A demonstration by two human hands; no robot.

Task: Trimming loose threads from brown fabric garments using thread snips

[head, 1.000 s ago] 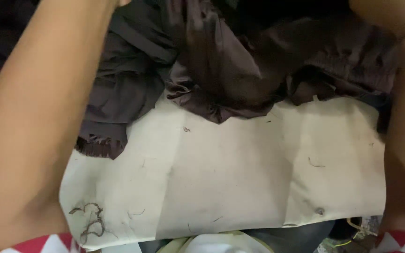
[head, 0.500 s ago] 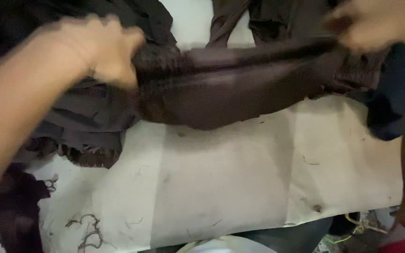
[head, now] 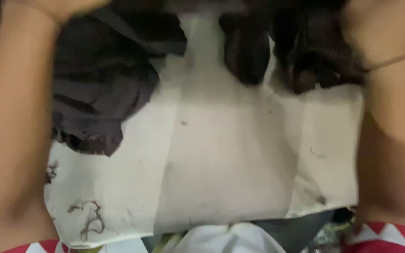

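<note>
The dark brown cloth [head: 99,93] lies crumpled on the pale sheet's upper left. More of it bunches at upper right, edges frayed.

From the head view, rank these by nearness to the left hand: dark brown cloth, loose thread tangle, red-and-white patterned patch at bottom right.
1. dark brown cloth, directly under the left hand, top left.
2. loose thread tangle, bottom left of the sheet.
3. red-and-white patterned patch, far bottom-right corner.
</note>
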